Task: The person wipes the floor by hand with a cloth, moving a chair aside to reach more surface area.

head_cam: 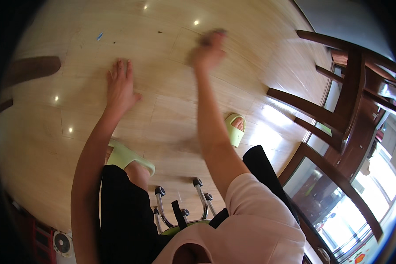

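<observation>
My left hand (pixel 120 87) is spread palm down at the wood-look floor (pixel 171 109), holding nothing. Whether its palm bears on the boards cannot be told. Farther out and to the right, my right hand (pixel 209 56) is blurred by motion. Its fingers are closed around a small dark object (pixel 205 41), too smeared to name. Beyond the left fingertips lies a small blue-and-white scrap (pixel 100 36). A dark crumb (pixel 114 42) and a larger dark bit (pixel 159 32) lie on the floor between the scrap and my right hand.
Green slippers (pixel 127 158) are on my feet. Behind them stands a small stool with chrome legs (pixel 203 199). A dark wooden chair (pixel 349 82) lines the right side, near a glass-fronted wooden panel (pixel 316 188). Another dark wooden leg (pixel 36 69) juts in at left.
</observation>
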Action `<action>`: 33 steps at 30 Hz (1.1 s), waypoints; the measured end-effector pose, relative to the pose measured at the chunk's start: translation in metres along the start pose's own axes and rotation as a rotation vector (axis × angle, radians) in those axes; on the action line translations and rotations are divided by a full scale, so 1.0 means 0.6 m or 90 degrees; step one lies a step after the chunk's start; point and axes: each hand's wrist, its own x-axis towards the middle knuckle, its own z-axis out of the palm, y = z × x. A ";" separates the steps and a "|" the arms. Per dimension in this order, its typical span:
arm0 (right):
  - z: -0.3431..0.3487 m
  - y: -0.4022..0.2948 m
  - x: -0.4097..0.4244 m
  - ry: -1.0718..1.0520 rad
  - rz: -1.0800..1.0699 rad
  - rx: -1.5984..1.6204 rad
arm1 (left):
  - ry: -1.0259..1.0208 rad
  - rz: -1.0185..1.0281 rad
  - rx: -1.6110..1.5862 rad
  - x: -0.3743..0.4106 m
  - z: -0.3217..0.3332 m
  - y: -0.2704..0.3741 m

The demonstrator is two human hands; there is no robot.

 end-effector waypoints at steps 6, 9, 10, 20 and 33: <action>0.021 -0.195 -0.119 -0.339 -0.344 0.346 | -0.123 0.000 0.179 0.059 0.032 0.047; 0.013 -0.164 -0.074 -0.220 -0.260 0.485 | -0.122 0.005 0.179 0.047 0.022 0.038; 0.009 -0.136 -0.053 -0.128 -0.242 0.516 | -0.124 -0.008 0.174 0.047 0.017 0.038; -0.138 0.346 0.281 0.198 0.239 0.230 | -0.114 -0.024 0.137 0.049 0.022 0.046; 0.072 -0.152 -0.017 -0.130 -0.241 0.323 | -0.137 -0.003 0.194 0.048 0.044 0.060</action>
